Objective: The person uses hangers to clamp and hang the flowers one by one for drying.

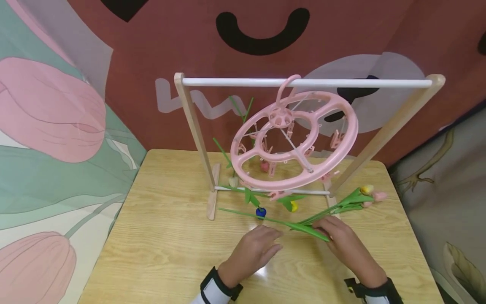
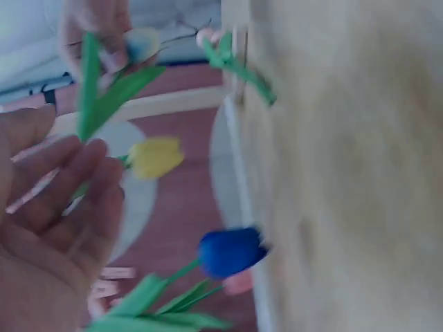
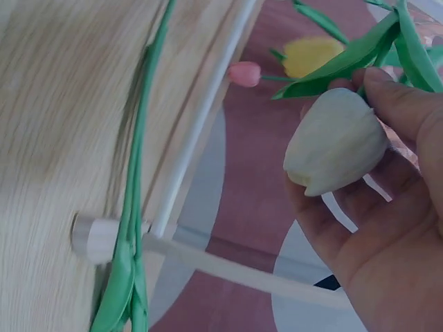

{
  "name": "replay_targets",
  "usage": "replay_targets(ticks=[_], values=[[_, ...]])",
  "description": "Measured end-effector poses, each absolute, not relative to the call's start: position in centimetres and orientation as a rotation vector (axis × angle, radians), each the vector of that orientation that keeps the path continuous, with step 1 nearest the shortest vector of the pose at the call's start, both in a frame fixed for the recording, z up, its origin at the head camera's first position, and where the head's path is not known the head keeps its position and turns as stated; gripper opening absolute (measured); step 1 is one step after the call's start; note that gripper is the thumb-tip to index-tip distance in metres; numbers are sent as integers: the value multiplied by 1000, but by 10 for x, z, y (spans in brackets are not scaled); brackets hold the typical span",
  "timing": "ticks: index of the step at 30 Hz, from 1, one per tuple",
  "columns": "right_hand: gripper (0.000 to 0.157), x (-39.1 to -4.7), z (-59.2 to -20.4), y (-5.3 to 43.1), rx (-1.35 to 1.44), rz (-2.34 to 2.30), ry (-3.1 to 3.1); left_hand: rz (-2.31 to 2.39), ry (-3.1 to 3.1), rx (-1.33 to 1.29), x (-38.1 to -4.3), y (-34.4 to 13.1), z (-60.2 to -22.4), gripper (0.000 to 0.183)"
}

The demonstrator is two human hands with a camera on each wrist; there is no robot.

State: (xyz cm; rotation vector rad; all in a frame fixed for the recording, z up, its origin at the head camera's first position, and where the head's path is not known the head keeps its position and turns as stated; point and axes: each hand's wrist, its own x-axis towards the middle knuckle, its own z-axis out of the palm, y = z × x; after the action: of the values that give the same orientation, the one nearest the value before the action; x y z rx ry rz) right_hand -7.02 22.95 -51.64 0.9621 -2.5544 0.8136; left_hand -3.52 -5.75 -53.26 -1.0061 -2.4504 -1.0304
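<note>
My right hand [image 1: 343,240] pinches a white artificial tulip [image 3: 339,142] by its green stem, just below the flower head. Its long stem [image 1: 258,215] points left, past the fingers of my left hand [image 1: 254,251]. That left hand is held over the table with its fingers loosely bent and nothing gripped in it. Just beyond the hands, a blue tulip [image 1: 260,212] and a yellow tulip [image 1: 294,206] hang head down beneath a round pink clip hanger [image 1: 294,183].
A wooden stand with a white rod [image 1: 235,82] carries the hanger. Green stems and a pink tulip [image 1: 264,166] show behind the ring. Several tulips [image 1: 353,200] lie bundled on the table [image 1: 163,236] by the stand's right foot. A printed cloth [image 1: 133,76] hangs close behind.
</note>
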Motion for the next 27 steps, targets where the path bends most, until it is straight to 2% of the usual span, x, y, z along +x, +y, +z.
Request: replay_targets(ticks=[2,4,8,11,16,22,27], values=[[40,-70,-515,226,975,922,-2547,-1318,-2517,-928,-40,-51,-540,33],[47,-69,-514,222,988,1022,-2552,-1697,-2462,-818,-43,-44,-544,36],[49,-68,-514,214,994,1183,-2575,-2344,-2049,-664,-45,-29,-544,40],[47,-67,-515,210,990,1210,-2586,-2543,-1773,-650,-44,-21,-542,39],[44,-67,-511,210,994,1130,-2631,-2529,-1622,-701,-44,-16,-540,29],[60,-75,-487,225,860,845,-2601,-2345,-1766,-683,-47,-21,-543,24],[69,-88,-453,237,714,891,-2493,-2130,-1940,-672,-46,-27,-547,25]])
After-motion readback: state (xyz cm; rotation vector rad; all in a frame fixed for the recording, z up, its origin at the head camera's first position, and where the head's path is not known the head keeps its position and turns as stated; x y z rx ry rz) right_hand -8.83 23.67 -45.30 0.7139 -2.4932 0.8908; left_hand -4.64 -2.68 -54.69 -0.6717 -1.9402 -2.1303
